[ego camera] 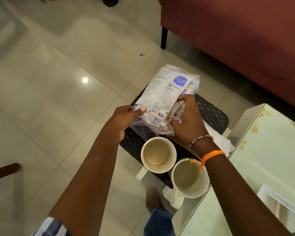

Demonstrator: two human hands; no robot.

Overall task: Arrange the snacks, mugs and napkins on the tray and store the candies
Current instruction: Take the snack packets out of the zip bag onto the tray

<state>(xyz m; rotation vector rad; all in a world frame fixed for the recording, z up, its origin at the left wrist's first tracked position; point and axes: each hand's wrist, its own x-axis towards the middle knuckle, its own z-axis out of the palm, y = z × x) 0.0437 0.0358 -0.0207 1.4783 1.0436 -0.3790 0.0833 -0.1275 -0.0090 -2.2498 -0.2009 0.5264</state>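
A clear plastic bag of white snack packets (167, 92) is held above a dark woven tray (211, 114). My left hand (126, 120) grips the bag's lower left edge, thumb on top. My right hand (186, 120) holds its lower right side, fingers curled on the packets inside. Two empty white mugs stand on the tray's near end: one (157, 155) to the left and one (188, 178) to the right, partly under my right wrist. White napkins (218, 138) lie on the tray behind my right hand.
A pale green table (266, 159) with stains fills the right side. A red sofa (237, 36) with a black leg stands behind the tray. Glossy tiled floor (58, 82) spreads to the left. A foot (152, 200) shows below the mugs.
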